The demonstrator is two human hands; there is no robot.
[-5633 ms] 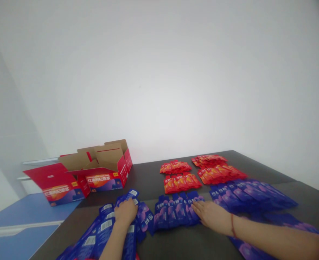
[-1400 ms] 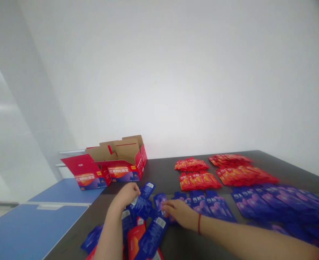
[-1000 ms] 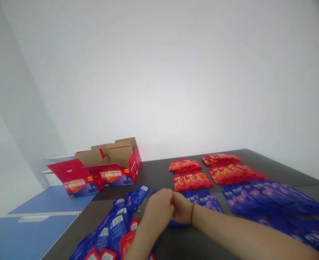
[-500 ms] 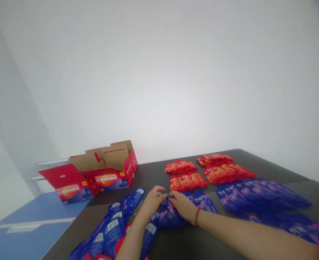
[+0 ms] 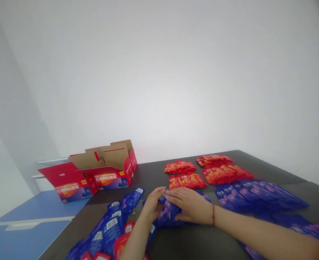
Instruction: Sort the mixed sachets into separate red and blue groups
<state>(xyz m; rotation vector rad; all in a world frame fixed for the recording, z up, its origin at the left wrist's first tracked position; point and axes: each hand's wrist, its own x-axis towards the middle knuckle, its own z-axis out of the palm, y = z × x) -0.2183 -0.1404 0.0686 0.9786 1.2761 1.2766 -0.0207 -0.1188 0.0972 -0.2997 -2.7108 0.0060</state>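
A dark surface (image 5: 145,179) stands before a pale wall (image 5: 159,83). An open red carton (image 5: 112,181) reads 红黑枸杞原浆 and "40"; red packets (image 5: 228,174) bear white characters, blurred. The left hand (image 5: 154,205) curls and the right hand (image 5: 191,205) spreads, holding blue packets (image 5: 168,216) between them at the surface's near middle.

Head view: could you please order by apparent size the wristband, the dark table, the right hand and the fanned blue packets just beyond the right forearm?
Largest to smallest:
1. Dark table
2. Fanned blue packets
3. Right hand
4. Wristband
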